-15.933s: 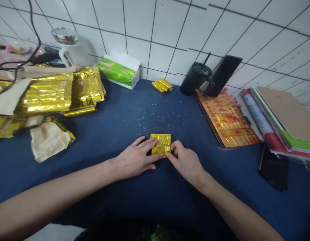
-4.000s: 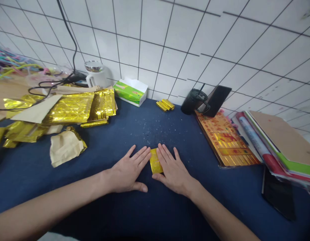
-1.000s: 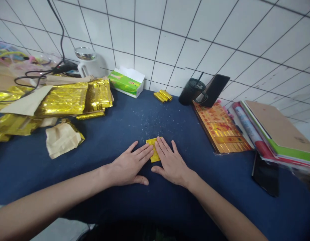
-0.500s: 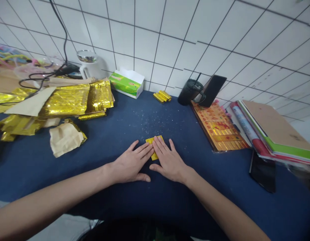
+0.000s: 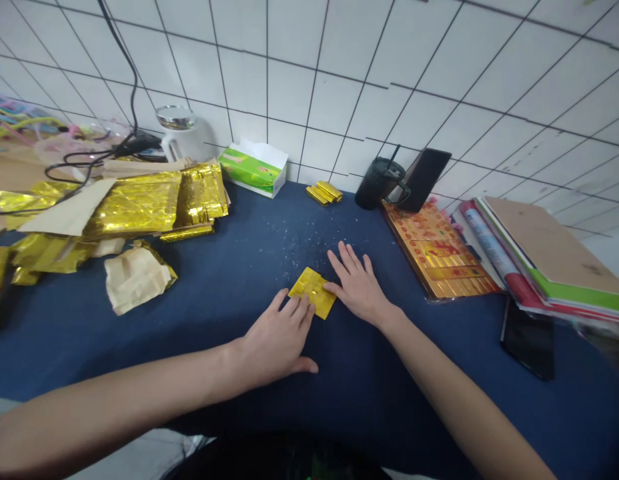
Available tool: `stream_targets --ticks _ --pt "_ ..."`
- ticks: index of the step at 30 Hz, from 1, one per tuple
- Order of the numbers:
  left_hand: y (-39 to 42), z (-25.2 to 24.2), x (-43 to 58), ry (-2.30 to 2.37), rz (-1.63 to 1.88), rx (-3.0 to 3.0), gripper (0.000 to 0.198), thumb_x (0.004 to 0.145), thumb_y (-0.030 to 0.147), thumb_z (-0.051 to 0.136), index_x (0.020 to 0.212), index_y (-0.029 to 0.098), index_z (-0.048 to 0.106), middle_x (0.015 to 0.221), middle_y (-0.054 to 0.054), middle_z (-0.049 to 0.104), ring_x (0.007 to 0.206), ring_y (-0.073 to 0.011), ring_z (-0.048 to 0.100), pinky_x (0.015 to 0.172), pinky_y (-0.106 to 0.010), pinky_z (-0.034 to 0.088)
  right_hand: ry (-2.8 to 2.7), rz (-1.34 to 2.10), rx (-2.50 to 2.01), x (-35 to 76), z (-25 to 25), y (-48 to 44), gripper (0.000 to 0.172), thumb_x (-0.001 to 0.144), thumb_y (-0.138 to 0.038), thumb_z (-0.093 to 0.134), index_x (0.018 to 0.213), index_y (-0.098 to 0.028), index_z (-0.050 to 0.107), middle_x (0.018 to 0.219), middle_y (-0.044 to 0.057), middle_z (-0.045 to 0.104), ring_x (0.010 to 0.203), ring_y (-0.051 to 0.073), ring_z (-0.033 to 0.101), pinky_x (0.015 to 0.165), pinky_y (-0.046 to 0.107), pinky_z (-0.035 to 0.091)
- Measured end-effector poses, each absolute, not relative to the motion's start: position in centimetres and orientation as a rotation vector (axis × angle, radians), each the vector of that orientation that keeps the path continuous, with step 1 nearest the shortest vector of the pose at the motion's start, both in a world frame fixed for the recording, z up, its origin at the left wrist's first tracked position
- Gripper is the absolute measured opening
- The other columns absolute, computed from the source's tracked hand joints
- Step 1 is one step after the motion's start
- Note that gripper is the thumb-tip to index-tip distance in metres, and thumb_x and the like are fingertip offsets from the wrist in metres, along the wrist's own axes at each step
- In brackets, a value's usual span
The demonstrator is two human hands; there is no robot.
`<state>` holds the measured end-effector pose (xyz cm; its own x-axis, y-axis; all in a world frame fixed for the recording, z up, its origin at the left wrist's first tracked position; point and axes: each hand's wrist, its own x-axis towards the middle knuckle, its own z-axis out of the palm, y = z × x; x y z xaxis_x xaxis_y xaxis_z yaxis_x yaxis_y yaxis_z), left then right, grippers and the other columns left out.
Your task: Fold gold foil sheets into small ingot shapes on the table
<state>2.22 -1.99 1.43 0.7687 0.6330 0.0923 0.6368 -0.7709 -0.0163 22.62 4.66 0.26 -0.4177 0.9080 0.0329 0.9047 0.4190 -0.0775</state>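
Note:
A folded piece of gold foil paper [image 5: 317, 292] lies flat on the dark blue table cover in front of me. My left hand [image 5: 282, 333] rests with its fingertips on the near left part of the paper, fingers stretched out and thumb apart. To the right, my right hand [image 5: 358, 283] is spread flat, its thumb tip at the paper's right edge and its other fingers on or just above the cover. Neither hand grips anything.
Stacked gold foil sheets [image 5: 134, 203] and a crumpled paper piece [image 5: 137, 277] lie left. Small gold rolls [image 5: 324, 193], a tissue pack [image 5: 254, 168] and a dark cup [image 5: 380, 183] stand by the tiled wall. Right are orange printed sheets [image 5: 439, 250], books [image 5: 554, 250] and a phone [image 5: 528, 339].
My right hand has lifted off the gold paper and moved right and slightly away from me. More of the paper shows now. My left hand has shifted slightly right, staying on it.

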Motion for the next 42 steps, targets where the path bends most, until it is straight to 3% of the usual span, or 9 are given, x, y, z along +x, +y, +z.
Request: stream_targets --ticks 6,10,14,18,22,28,32,37,42 --pt "-2.6 1.6 3.3 -1.059 -0.145 -2.957 0.085 0.070 0.068 0.048 0.121 0.000 0.047 0.118 -0.019 0.052 0.111 -0.0296 0.044 0.099 -0.042 0.028 -2.530 0.219 -1.621 23.4 -0.7 6.9 0.074 0.082 -0.062 0.032 0.139 -0.017 0.019 0.147 0.013 0.014 0.134 0.025 0.008 0.104 0.052 0.013" --pt "-2.7 0.8 3.2 -1.047 -0.150 -2.962 0.085 0.071 0.067 0.047 0.122 -0.001 0.044 0.123 -0.020 0.049 0.116 -0.0302 0.041 0.100 -0.039 0.028 -2.380 0.359 -1.592 23.3 0.8 6.2 0.066 0.087 -0.057 0.023 0.140 -0.019 0.014 0.145 0.011 0.020 0.134 0.023 0.013 0.104 0.052 0.014" --pt "-2.7 0.4 3.1 -1.046 -0.144 -2.991 0.085 0.070 0.067 0.049 0.122 -0.001 0.043 0.125 -0.022 0.046 0.119 -0.0316 0.039 0.101 -0.040 0.027 -2.444 0.417 -1.273 21.6 4.3 4.0 0.066 0.087 -0.058 0.011 0.141 -0.020 0.001 0.148 0.007 0.011 0.134 0.020 0.008 0.106 0.047 0.012" --pt "-2.7 0.7 3.0 -1.049 -0.142 -3.030 0.089 0.066 0.066 0.054 0.125 0.001 0.041 0.131 -0.022 0.041 0.126 -0.0330 0.029 0.103 -0.041 0.025 -2.820 0.394 -1.076 19.2 4.1 2.3 0.079 0.082 -0.065 0.018 0.141 -0.015 0.004 0.147 0.011 0.004 0.134 0.025 0.003 0.106 0.050 0.005" --pt "-2.8 0.9 2.9 -1.022 -0.114 -3.012 0.090 0.070 0.067 0.049 0.127 -0.002 0.038 0.134 -0.023 0.037 0.130 -0.0351 0.019 0.103 -0.043 0.023 -2.934 0.449 -1.099 18.7 1.6 2.3 0.078 0.083 -0.064 0.021 0.140 -0.012 0.009 0.147 0.012 0.007 0.134 0.027 0.004 0.105 0.053 0.003" --pt "-3.1 0.3 2.8 -1.009 -0.062 -2.964 0.091 0.072 0.070 0.041 0.127 -0.002 0.038 0.133 -0.023 0.038 0.126 -0.0327 0.030 0.103 -0.039 0.024 -2.740 0.742 -1.138 20.5 3.4 3.7 0.063 0.089 -0.053 0.006 0.141 -0.018 0.003 0.147 0.006 0.008 0.134 0.019 0.005 0.107 0.046 0.010" --pt "-3.2 -0.1 2.8 -1.005 -0.085 -2.944 0.090 0.073 0.070 0.039 0.128 -0.002 0.038 0.134 -0.024 0.036 0.126 -0.0324 0.030 0.103 -0.040 0.024 -2.566 0.528 -1.331 19.2 4.4 5.0 0.063 0.089 -0.055 0.008 0.141 -0.019 0.007 0.148 0.005 0.006 0.135 0.020 0.001 0.106 0.050 0.004" --pt "-2.9 0.3 2.8 -1.021 -0.108 -2.988 0.097 0.067 0.073 0.044 0.129 -0.002 0.035 0.132 -0.024 0.038 0.126 -0.0349 0.028 0.105 -0.043 0.019 -2.671 0.435 -1.463 15.6 1.6 6.6 0.074 0.083 -0.064 0.013 0.141 -0.017 0.012 0.148 0.011 0.007 0.134 0.027 0.001 0.102 0.058 0.005" --pt "-2.8 0.1 2.5 -1.009 -0.113 -3.032 0.096 0.069 0.073 0.041 0.129 -0.002 0.035 0.132 -0.025 0.038 0.125 -0.0342 0.030 0.103 -0.043 0.022 -2.697 0.324 -1.502 15.3 -0.1 8.2 0.075 0.083 -0.065 0.013 0.140 -0.017 0.016 0.147 0.013 0.008 0.134 0.029 0.002 0.101 0.060 0.003"
